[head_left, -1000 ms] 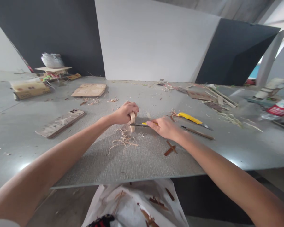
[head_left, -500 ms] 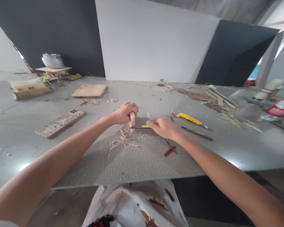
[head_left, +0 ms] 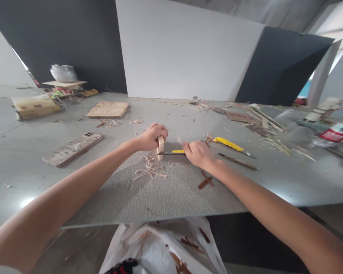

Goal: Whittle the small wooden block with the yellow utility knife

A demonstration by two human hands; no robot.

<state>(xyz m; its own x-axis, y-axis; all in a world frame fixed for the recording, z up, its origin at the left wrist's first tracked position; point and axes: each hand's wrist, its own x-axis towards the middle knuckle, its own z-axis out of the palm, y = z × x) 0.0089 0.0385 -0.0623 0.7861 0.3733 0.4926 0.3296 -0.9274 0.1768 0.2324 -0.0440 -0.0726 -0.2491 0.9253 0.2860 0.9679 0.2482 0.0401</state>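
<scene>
My left hand point(head_left: 154, 137) is closed around the top of a small pale piece of wood point(head_left: 160, 145), which stands on end on the grey textured mat point(head_left: 111, 198). In my right hand point(head_left: 198, 153) is a yellow utility knife point(head_left: 177, 152), fingers wrapped round its handle. Its dark blade points left and meets the lower part of the wood. Curled wood shavings point(head_left: 150, 171) lie on the mat just below the piece. Two crossed brown strips point(head_left: 206, 180) rest nearer my right wrist.
A second yellow knife point(head_left: 229, 143) and a thin wooden-handled tool point(head_left: 238, 161) lie on the right. To the left are a phone-shaped carved block point(head_left: 72, 149) and a square wooden board point(head_left: 108, 109). Wood scraps point(head_left: 267, 117) and a bottle point(head_left: 335, 132) stand farther right.
My right thumb has drawn back from along the knife and now curls at the handle, showing more of the yellow. The left hand and wood have barely moved.
</scene>
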